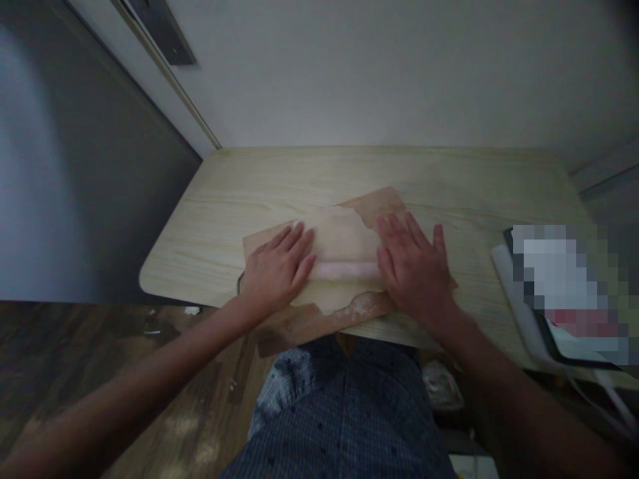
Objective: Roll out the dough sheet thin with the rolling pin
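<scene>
A pale rolling pin lies crosswise on a thin, wide sheet of dough. Under the dough is a brown wooden board, set at a slant and dusted with flour near its front edge. My left hand lies flat over the pin's left end, fingers stretched forward. Over the right end rests my right hand, palm down, with its fingers extended and slightly spread. Both hands cover the ends of the pin, so those are hidden. The dough has an uneven outline and reaches past the pin toward front and back.
The light wood-grain table stands against a white wall. At the right lies a dark-edged tablet-like device, partly pixelated, with a white cable. A grey panel rises at the left. Below the table is a plastic-wrapped item.
</scene>
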Demonstrator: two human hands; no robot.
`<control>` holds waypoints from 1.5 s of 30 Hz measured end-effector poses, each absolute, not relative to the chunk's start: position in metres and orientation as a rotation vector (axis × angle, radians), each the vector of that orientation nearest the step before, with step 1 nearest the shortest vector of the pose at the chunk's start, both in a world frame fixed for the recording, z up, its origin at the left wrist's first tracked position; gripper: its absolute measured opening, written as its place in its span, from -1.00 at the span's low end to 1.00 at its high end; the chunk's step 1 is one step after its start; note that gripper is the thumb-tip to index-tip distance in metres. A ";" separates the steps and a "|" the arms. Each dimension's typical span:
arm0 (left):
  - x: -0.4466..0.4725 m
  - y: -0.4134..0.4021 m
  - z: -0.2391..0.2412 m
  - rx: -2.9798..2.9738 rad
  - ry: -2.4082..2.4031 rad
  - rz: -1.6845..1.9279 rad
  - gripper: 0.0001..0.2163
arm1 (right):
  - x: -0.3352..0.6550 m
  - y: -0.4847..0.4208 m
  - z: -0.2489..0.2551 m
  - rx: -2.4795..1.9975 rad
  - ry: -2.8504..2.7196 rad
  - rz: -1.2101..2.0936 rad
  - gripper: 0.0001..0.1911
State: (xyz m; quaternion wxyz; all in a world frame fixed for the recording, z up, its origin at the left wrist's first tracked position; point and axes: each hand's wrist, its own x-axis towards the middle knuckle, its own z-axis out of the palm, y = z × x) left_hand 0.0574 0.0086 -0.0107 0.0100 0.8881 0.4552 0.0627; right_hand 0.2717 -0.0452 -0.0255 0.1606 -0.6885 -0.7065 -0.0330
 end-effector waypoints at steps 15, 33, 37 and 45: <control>0.080 0.062 -0.003 2.589 1.541 0.324 -0.53 | 0.278 0.022 -0.015 -2.085 -1.905 0.063 -0.46; 0.081 0.038 -0.010 2.687 1.577 0.326 -0.57 | 0.268 0.000 -0.017 -2.061 -1.887 -0.064 -0.43; 0.094 0.079 -0.005 2.566 1.662 0.412 -0.50 | 0.277 0.042 -0.014 -2.116 -1.885 0.016 -0.40; 0.083 0.045 -0.008 2.646 1.626 0.257 -0.58 | 0.262 -0.004 -0.016 -2.021 -1.961 -0.045 -0.46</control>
